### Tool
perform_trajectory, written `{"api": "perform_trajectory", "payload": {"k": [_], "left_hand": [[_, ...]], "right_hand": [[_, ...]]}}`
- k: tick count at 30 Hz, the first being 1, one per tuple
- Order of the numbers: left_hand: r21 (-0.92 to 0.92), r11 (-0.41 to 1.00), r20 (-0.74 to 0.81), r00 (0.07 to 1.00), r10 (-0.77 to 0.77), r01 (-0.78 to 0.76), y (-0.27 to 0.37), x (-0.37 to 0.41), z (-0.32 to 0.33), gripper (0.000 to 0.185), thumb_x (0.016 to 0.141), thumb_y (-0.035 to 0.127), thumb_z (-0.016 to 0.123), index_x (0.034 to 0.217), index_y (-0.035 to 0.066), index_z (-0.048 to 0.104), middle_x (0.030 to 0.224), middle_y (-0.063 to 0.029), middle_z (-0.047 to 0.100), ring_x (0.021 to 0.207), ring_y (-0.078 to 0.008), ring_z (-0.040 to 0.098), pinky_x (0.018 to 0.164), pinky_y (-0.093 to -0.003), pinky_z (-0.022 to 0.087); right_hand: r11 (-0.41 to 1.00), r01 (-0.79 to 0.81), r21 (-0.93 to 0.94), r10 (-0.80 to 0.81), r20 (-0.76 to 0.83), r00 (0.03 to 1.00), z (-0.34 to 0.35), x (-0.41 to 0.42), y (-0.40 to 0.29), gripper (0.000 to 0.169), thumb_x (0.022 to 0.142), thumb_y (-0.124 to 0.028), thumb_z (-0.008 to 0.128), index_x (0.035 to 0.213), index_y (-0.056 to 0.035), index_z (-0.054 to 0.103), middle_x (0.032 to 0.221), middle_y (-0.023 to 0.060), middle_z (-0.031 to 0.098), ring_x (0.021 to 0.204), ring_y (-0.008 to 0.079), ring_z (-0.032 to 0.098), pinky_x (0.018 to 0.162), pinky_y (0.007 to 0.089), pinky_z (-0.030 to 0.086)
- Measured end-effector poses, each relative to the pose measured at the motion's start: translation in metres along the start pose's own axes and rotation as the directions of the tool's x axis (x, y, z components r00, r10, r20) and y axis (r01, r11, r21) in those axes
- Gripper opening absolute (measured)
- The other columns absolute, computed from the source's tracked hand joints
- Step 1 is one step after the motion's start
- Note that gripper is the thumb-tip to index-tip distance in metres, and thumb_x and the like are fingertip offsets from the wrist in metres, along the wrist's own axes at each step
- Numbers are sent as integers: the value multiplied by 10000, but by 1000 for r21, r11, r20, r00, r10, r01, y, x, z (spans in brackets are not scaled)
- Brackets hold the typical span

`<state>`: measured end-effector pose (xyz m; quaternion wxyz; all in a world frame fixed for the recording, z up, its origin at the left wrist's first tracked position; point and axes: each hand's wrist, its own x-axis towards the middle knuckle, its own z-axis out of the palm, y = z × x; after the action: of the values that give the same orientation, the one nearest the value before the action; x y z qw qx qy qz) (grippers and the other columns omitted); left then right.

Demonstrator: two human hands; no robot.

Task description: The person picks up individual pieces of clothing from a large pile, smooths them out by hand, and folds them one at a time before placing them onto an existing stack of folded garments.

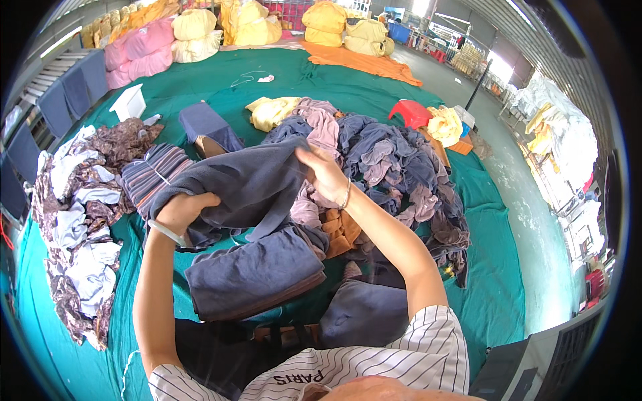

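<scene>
A dark grey-blue cloth (241, 180) is stretched between my two hands above the green ground sheet. My left hand (183, 213), with a pale bangle at the wrist, grips its near left end, with part of the cloth draped over the fingers. My right hand (323, 173), with a thin bracelet, pinches the cloth's far right edge. Below the cloth lies a folded stack of grey-blue cloths (256, 273). A tied bundle of folded cloths (155, 173) is beside my left hand. A loose heap of grey-blue and mauve cloths (396, 155) spreads beyond my right hand.
Patterned brown and white cloths (83, 235) lie along the left. A grey-blue covered block (208, 125), a white bin (129, 103) and a red plastic stool (410, 114) stand farther out. Large yellow bundles (323, 22) line the back. Another grey-blue cloth (366, 313) lies near my right elbow.
</scene>
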<state>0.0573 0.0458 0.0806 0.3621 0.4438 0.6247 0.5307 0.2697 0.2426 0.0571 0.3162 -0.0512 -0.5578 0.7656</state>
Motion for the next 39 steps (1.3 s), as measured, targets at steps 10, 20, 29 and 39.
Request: {"api": "perform_trajectory", "payload": {"k": [10, 20, 29, 39], "left_hand": [[-565, 824, -21, 999, 32, -38, -9, -4, -6, 470, 739, 146, 634, 1171, 13, 503, 1098, -97, 584, 1035, -238, 543, 917, -379, 427], [247, 933, -308, 891, 333, -263, -34, 18, -50, 159, 710, -10, 548, 849, -49, 615, 733, -41, 617, 668, -115, 563, 645, -235, 453], [-33, 989, -380, 917, 120, -143, -59, 27, -77, 214, 811, 33, 515, 1003, 42, 608, 747, 23, 586, 618, -64, 521, 590, -212, 416], [-534, 779, -226, 943, 244, -329, -26, 5, -55, 578, 795, -14, 570, 1324, 49, 344, 958, -91, 604, 866, -144, 573, 789, -276, 438]], "right_hand": [[907, -110, 406, 111, 21, 994, 3, 3, -10, 309, 914, -296, 475, 1039, -28, 566, 1010, 71, 613, 886, 167, 598, 810, 308, 476], [994, -51, 99, 57, -51, 997, -56, 6, -4, 215, 899, -149, 498, 1047, -4, 557, 991, 55, 608, 890, 155, 591, 802, 286, 471], [990, 55, 129, -26, -216, 976, -76, 5, 1, 161, 890, -190, 537, 933, -57, 615, 885, 22, 623, 799, 118, 586, 727, 253, 465], [1000, -9, -15, 5, -252, 968, -74, 2, -1, 174, 871, -198, 561, 989, -81, 613, 908, -34, 611, 788, 72, 551, 682, 213, 414]]}}
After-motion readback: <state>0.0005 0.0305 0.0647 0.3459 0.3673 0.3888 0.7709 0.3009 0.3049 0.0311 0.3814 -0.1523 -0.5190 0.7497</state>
